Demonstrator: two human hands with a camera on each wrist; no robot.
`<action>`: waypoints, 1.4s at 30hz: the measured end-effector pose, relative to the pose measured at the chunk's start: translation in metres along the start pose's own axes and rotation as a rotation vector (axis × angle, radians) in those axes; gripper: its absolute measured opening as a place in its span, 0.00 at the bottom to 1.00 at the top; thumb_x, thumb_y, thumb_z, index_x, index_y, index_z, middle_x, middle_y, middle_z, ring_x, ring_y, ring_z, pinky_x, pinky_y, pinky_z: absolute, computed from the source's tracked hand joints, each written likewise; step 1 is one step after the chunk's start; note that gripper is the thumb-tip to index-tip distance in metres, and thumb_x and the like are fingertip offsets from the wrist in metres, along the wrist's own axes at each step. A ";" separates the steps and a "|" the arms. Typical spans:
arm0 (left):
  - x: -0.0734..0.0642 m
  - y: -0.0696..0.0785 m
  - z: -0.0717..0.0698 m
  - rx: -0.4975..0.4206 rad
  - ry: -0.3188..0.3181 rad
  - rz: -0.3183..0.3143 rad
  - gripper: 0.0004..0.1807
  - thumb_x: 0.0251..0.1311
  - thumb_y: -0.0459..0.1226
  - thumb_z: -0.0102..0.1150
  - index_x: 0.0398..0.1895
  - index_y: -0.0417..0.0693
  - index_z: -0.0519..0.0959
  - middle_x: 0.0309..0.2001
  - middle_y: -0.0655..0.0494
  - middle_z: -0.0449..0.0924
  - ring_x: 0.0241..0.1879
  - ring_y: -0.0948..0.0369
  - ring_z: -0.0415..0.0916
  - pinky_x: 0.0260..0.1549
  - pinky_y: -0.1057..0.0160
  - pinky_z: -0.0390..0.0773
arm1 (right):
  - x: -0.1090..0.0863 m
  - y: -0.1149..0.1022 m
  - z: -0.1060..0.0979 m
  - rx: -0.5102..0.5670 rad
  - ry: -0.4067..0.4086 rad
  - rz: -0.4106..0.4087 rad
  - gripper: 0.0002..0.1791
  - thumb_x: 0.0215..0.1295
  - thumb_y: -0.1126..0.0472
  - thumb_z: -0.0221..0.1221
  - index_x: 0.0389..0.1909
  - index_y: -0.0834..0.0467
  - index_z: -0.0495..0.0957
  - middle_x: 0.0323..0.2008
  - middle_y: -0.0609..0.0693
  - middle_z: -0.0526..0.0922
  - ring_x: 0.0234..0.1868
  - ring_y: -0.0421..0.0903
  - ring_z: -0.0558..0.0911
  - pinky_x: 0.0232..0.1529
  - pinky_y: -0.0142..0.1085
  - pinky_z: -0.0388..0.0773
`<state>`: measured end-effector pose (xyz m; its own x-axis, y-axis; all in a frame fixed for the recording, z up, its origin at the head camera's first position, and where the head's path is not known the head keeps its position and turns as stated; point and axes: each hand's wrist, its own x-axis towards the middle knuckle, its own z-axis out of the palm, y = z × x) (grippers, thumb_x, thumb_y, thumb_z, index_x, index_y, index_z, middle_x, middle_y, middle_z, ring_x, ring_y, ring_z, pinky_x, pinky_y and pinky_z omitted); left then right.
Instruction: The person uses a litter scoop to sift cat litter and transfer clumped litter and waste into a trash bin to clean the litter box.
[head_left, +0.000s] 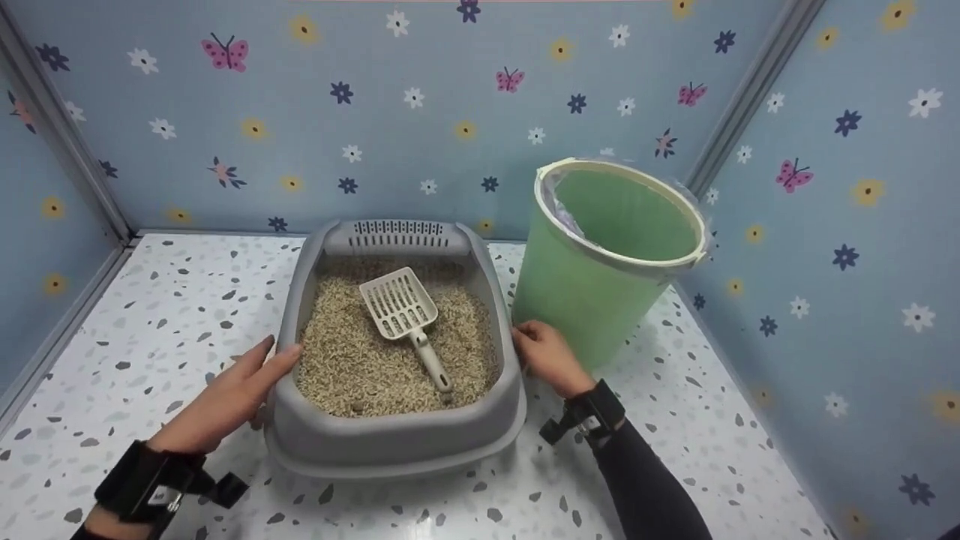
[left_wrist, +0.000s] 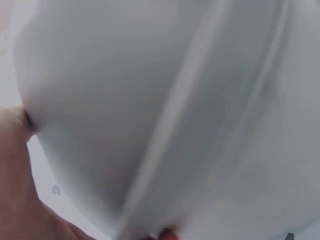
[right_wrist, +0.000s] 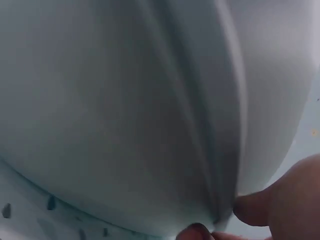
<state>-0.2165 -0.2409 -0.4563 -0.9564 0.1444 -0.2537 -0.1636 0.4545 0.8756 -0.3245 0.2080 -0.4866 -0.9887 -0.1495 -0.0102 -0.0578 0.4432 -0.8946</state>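
Observation:
A grey litter box [head_left: 394,442] filled with tan pellet litter [head_left: 345,367] sits on the speckled surface. On the litter lies a beige slotted litter scoop [head_left: 405,311], its handle towards the near right. My left hand [head_left: 225,397] grips the box's left side, thumb on the rim and other fingers against the outer wall, partly hidden. In the left wrist view, fingertips [left_wrist: 168,235] show by the box's ledge. My right hand [head_left: 551,356] holds the right side; in the right wrist view its thumb [right_wrist: 252,207] and a finger pinch the ledge.
A pale green bin [head_left: 592,300] with a clear liner over its rim stands right of the box, close to my right hand. Flower-and-butterfly panels [head_left: 420,67] rise behind and on both sides. White speckled surface [head_left: 172,322] extends around the box.

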 end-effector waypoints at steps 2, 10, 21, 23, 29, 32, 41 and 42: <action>-0.012 0.005 0.002 0.046 -0.007 0.010 0.56 0.86 0.65 0.41 0.89 0.34 0.29 0.40 0.41 0.78 0.26 0.57 0.71 0.28 0.60 0.78 | 0.000 0.005 0.003 0.080 -0.039 0.049 0.15 0.85 0.54 0.57 0.46 0.62 0.84 0.30 0.48 0.81 0.26 0.42 0.78 0.23 0.32 0.76; -0.039 0.014 0.027 0.145 0.070 0.204 0.54 0.84 0.59 0.56 0.91 0.35 0.40 0.69 0.25 0.77 0.56 0.47 0.88 0.50 0.49 0.90 | -0.001 0.011 0.010 0.401 -0.170 0.176 0.16 0.85 0.53 0.55 0.33 0.55 0.77 0.26 0.46 0.78 0.27 0.40 0.77 0.22 0.31 0.73; -0.027 -0.001 0.021 0.079 0.134 0.323 0.46 0.83 0.52 0.61 0.90 0.38 0.53 0.70 0.30 0.79 0.58 0.46 0.87 0.54 0.47 0.89 | -0.013 0.005 0.018 0.485 -0.167 0.157 0.17 0.87 0.57 0.52 0.31 0.55 0.72 0.22 0.44 0.67 0.21 0.38 0.65 0.17 0.29 0.62; -0.022 -0.008 0.007 0.089 0.109 0.318 0.44 0.84 0.51 0.57 0.90 0.38 0.52 0.73 0.29 0.75 0.62 0.42 0.85 0.58 0.41 0.87 | -0.020 0.002 0.024 0.513 -0.171 0.168 0.16 0.87 0.57 0.52 0.32 0.55 0.71 0.23 0.44 0.66 0.21 0.39 0.65 0.17 0.29 0.63; -0.006 -0.031 -0.042 0.116 0.135 0.237 0.42 0.88 0.54 0.46 0.89 0.35 0.51 0.80 0.22 0.60 0.74 0.25 0.66 0.69 0.21 0.69 | -0.042 -0.006 0.046 0.507 -0.257 0.167 0.15 0.88 0.54 0.53 0.38 0.57 0.74 0.24 0.48 0.76 0.21 0.41 0.75 0.17 0.30 0.70; -0.009 -0.035 -0.050 0.120 0.172 0.150 0.47 0.88 0.59 0.42 0.90 0.34 0.45 0.83 0.19 0.51 0.78 0.22 0.56 0.71 0.18 0.60 | -0.038 -0.008 0.051 0.499 -0.274 0.186 0.15 0.88 0.54 0.53 0.38 0.57 0.76 0.24 0.49 0.79 0.21 0.42 0.77 0.17 0.31 0.72; -0.022 -0.026 -0.027 0.121 0.163 0.076 0.48 0.87 0.63 0.42 0.86 0.29 0.54 0.69 0.26 0.74 0.53 0.48 0.81 0.39 0.56 0.87 | 0.013 0.001 0.041 0.637 -0.092 0.192 0.18 0.84 0.56 0.56 0.28 0.54 0.73 0.22 0.47 0.73 0.21 0.41 0.74 0.20 0.31 0.68; -0.021 -0.027 -0.028 0.119 0.158 0.079 0.47 0.88 0.62 0.42 0.85 0.29 0.56 0.68 0.28 0.75 0.52 0.49 0.80 0.38 0.57 0.86 | 0.014 0.004 0.041 0.652 -0.103 0.181 0.18 0.84 0.56 0.55 0.28 0.54 0.73 0.21 0.48 0.73 0.21 0.42 0.73 0.20 0.31 0.68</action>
<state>-0.1988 -0.2812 -0.4631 -0.9927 0.0480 -0.1107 -0.0664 0.5491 0.8331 -0.3331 0.1713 -0.5086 -0.9549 -0.2205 -0.1988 0.2343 -0.1487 -0.9607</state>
